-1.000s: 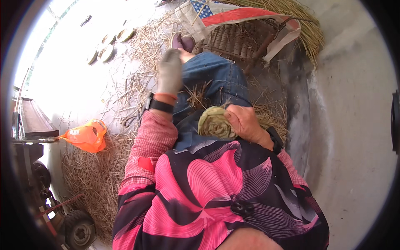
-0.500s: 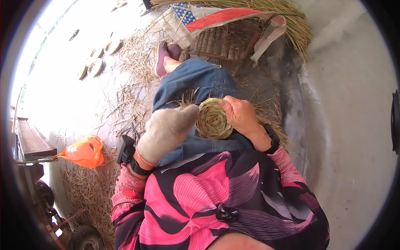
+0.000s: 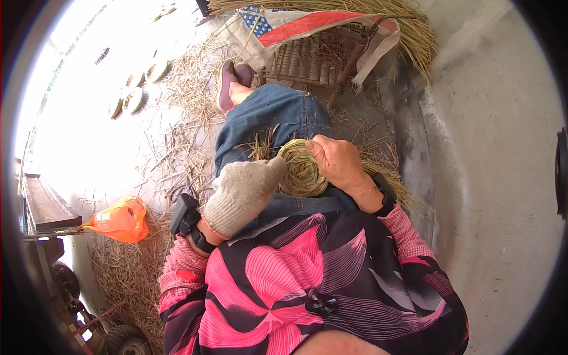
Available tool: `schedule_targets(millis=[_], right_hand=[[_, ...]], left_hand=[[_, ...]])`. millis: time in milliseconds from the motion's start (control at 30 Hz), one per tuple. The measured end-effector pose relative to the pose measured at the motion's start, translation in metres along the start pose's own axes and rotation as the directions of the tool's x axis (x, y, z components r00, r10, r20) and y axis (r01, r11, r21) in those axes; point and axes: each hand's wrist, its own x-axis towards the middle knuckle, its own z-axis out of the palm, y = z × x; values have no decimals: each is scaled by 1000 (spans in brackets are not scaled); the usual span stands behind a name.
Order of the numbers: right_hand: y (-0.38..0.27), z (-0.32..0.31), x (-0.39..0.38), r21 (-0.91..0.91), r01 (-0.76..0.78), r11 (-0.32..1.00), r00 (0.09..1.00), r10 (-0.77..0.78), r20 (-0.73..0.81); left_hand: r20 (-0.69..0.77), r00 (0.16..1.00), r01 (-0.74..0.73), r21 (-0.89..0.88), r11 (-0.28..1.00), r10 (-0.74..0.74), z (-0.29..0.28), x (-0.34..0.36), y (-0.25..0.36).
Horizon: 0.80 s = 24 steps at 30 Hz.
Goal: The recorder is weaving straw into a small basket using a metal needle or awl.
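Note:
A round coiled straw piece (image 3: 301, 170), pale green and yellow, rests over my lap on blue denim. My right hand (image 3: 339, 161), bare, is closed on its upper right rim, the thumb and fingers pinching the edge. At its left rim my left hand (image 3: 247, 188), in a grey-white knitted glove, is closed with the thumb side against the coil. The glove hides the fingertips and part of that rim. Dry straw ends (image 3: 263, 144) stick up just beyond the glove.
Beyond my legs stands a slatted wooden frame (image 3: 302, 62) with a patterned cloth over it, beside a long straw bundle (image 3: 408, 29). Loose straw (image 3: 183, 106) litters the floor. An orange plastic bag (image 3: 121, 220) lies left, near a wheeled cart (image 3: 53, 266). A wall (image 3: 491, 177) rises right.
My gloved left hand has come down slightly and turned, sharper now than in the earlier blur. The coil and my right hand stay almost in place; the whole view has shifted slightly.

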Motion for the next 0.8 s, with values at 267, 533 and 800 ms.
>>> schedule_targets(millis=[267,533,800], right_hand=[[-8,4,1,-144,80,986,997,-81,-3],[-30,2,1,-295,220,930,975,-208,73],[-32,0,1,-300,276,913,961,-271,57]], left_hand=[[38,999,16,45,999,-18,-10,2,5],[-144,967,-190,150,970,211,4,-2,0],[-570,822,-106,-128,986,14,4,47,18]])
